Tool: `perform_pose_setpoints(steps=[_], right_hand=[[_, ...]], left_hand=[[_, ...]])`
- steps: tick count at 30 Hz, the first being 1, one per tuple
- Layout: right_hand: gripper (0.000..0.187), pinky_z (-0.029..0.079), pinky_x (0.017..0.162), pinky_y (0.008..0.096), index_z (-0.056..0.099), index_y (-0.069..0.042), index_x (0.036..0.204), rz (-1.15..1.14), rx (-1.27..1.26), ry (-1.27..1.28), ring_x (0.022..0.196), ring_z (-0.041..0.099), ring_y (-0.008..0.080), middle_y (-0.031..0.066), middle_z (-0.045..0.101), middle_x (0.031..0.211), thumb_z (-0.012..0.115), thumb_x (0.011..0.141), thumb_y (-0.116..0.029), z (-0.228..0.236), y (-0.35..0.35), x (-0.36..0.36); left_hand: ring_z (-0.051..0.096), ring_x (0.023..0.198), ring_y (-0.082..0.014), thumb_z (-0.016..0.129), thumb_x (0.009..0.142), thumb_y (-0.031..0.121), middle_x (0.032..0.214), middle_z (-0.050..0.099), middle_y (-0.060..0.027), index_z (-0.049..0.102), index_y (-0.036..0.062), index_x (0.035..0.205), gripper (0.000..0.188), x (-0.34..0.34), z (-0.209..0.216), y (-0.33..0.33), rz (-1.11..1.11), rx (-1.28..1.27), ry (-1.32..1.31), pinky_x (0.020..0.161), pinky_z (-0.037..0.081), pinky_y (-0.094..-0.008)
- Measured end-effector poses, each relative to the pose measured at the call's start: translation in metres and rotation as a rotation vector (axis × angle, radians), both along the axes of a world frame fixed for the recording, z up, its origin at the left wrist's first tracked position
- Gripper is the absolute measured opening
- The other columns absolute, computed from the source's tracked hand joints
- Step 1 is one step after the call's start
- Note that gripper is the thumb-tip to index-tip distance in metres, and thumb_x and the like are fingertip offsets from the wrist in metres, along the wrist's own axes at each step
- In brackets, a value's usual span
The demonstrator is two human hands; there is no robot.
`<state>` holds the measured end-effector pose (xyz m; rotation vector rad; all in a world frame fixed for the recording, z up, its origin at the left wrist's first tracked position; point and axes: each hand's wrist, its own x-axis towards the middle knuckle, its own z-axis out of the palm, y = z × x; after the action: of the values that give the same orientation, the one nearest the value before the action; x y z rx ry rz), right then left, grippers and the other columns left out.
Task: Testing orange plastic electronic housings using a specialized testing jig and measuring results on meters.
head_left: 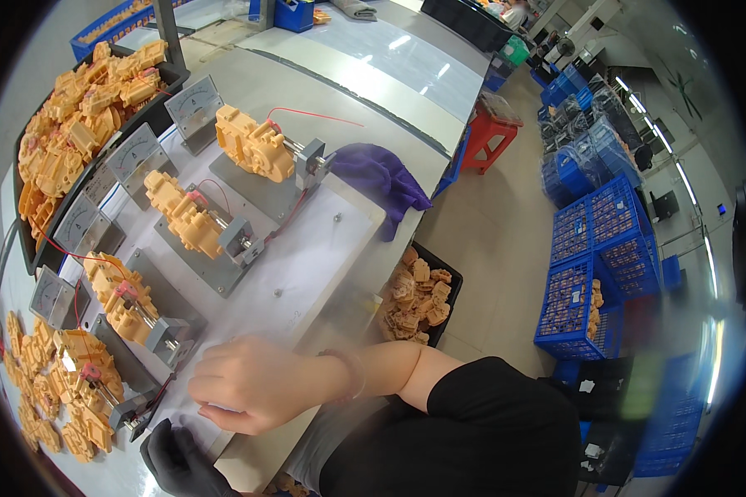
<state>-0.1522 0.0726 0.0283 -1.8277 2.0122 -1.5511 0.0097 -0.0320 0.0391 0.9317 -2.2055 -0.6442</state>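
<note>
My right hand (244,385), bare and with a bracelet at the wrist, is over the near edge of the white board (307,248). Its fingers are curled in, and whatever they might hold is hidden. Close to it at the lower left is my left hand (181,465) in a black glove, thumb apart from the bent fingers, nothing visible between them. Nearest to both hands is a metal fixture (128,414) with an orange plastic gear housing (83,364). Another fixture with an orange housing (120,298) stands beyond it.
Further orange housings (182,215) (253,142) sit in fixtures, with dial meters (137,155) behind. Loose housings (37,373) lie at left; a black bin (174,79) is heaped with more. A purple cloth (381,182) drapes over the table edge. Blue crates (572,290) and a red stool (491,132) stand right.
</note>
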Motion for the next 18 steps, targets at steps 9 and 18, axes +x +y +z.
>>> perform_pose_setpoints(steps=[9, 18], right_hand=[[0.013, 0.045, 0.058, 0.0373, 0.055, -0.006, 0.077, -0.009, 0.021, 0.002, 0.069, 0.056, 0.0267, 0.0073, 0.055, 0.074, 0.064, 0.078, -0.015, 0.003, 0.004, -0.002], [0.012, 0.046, 0.058, 0.0369, 0.056, -0.007, 0.077, -0.007, 0.019, -0.021, 0.071, 0.056, 0.0261, 0.006, 0.055, 0.074, 0.064, 0.079, -0.016, 0.005, 0.005, -0.002]], left_hand=[[0.05, 0.075, -0.0229, 0.058, 0.081, -0.004, 0.081, 0.049, -0.0101, 0.055, -0.0045, 0.083, 0.003, 0.01, -0.017, -0.009, -0.164, 0.05, -0.005, 0.068, 0.043, -0.032], [0.051, 0.075, -0.0229, 0.059, 0.082, -0.001, 0.082, 0.049, -0.0103, 0.055, -0.0049, 0.083, 0.005, 0.009, -0.018, -0.004, -0.141, 0.023, 0.007, 0.069, 0.043, -0.0323]])
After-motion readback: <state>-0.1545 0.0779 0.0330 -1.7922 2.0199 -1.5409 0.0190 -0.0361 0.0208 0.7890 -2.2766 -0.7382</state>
